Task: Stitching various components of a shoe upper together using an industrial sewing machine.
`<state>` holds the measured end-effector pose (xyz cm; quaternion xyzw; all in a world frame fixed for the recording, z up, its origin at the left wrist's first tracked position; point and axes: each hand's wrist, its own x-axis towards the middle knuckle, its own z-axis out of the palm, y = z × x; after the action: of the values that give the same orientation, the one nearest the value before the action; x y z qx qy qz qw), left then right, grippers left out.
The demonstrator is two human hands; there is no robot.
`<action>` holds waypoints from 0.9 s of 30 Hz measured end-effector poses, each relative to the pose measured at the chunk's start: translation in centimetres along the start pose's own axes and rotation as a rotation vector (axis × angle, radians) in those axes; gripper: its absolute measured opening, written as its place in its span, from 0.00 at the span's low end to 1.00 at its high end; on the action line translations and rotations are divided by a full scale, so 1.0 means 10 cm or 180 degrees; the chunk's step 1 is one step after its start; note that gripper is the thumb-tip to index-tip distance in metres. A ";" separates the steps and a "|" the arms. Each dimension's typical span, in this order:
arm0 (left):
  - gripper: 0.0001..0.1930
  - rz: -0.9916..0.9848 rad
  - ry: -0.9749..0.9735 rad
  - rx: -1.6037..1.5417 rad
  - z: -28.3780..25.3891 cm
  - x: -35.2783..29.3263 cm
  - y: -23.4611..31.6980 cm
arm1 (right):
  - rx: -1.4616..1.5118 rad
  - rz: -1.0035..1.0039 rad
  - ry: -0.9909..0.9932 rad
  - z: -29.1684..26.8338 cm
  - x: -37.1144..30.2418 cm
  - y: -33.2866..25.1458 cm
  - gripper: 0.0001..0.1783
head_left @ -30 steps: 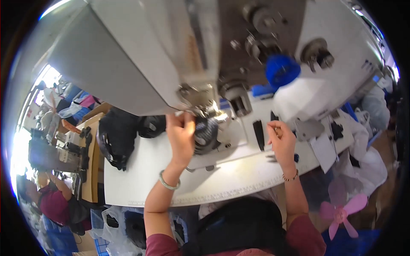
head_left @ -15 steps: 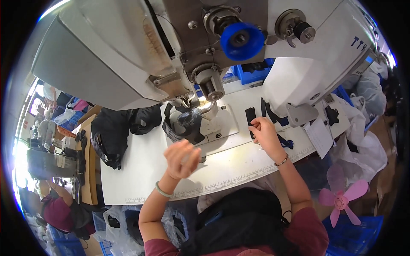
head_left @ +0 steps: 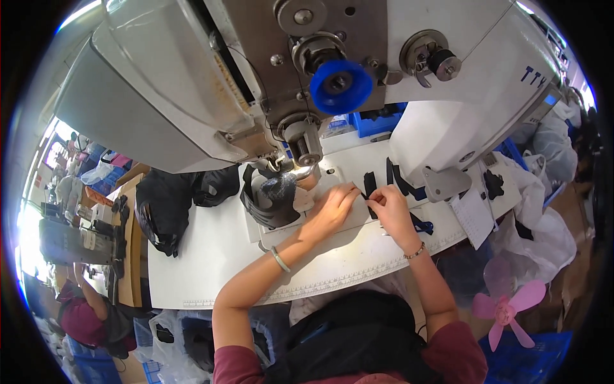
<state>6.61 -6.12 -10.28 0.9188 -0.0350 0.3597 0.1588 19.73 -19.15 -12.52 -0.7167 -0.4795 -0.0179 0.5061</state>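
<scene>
My left hand (head_left: 331,208) reaches across the table, fingertips pinched on one end of a small black strip (head_left: 364,195). Its other end is between the thumb and fingers of my right hand (head_left: 390,208). Just behind, more black fabric strips (head_left: 369,182) lie on the white table. Left of my hands, a dark grey and black curved shoe-like piece (head_left: 272,200) sits under the sewing machine's needle area (head_left: 281,164).
The sewing machine head with its blue dial (head_left: 341,86) hangs over the table (head_left: 211,269). Black pieces (head_left: 167,205) are piled at left. Dark strips (head_left: 395,179), small scissors-like blue handles (head_left: 422,224) and a paper sheet (head_left: 473,208) lie at right. A pink fan (head_left: 505,310) stands lower right.
My left hand has moved right and away from me, from in front of the curved piece to beside my right hand. My right hand has shifted slightly left, and a small strip now spans both.
</scene>
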 end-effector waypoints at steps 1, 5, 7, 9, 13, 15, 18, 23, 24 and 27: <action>0.18 0.0141 -0.0064 0.0140 -0.02 0.02 -0.04 | 0.0018 -0.0030 -0.0029 -0.05 0.05 -0.15 0.06; 0.19 0.0230 -0.0001 -0.0143 -0.17 0.05 0.03 | 0.1865 0.1787 -0.1293 -0.36 0.10 -0.63 0.07; 0.19 0.0294 0.0213 -0.0149 -0.29 0.10 0.14 | 0.2650 0.1692 -0.1259 -0.43 0.09 -0.72 0.06; 0.19 0.0350 0.0432 -0.0137 -0.35 0.09 0.22 | 0.2787 0.1648 -0.1360 -0.48 0.06 -0.77 0.05; 0.15 -0.0073 0.0769 -0.0658 -0.46 0.04 0.48 | 0.3128 0.1431 -0.1183 -0.46 0.00 -0.92 0.05; 0.13 -0.1037 0.0723 -0.1371 -0.49 0.02 0.64 | 0.3066 0.1278 -0.0858 -0.40 -0.06 -0.94 0.05; 0.11 -0.1239 0.0793 -0.1607 -0.51 -0.03 0.70 | 0.3066 0.1152 -0.0789 -0.33 -0.09 -0.99 0.05; 0.11 -0.1576 0.0698 -0.1921 -0.56 -0.07 0.75 | 0.2848 0.0847 -0.0783 -0.26 -0.11 -0.99 0.04; 0.11 -0.1602 0.0719 -0.1876 -0.56 -0.07 0.74 | 0.2813 0.0798 -0.0755 -0.25 -0.12 -0.99 0.04; 0.10 -0.1622 0.0870 -0.1706 -0.53 -0.07 0.74 | 0.2947 0.0926 -0.0841 -0.23 -0.13 -0.99 0.04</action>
<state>1.33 -11.50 -5.07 0.7676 0.1230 0.4059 0.4805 13.11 -21.45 -5.00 -0.4726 -0.3922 0.3583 0.7032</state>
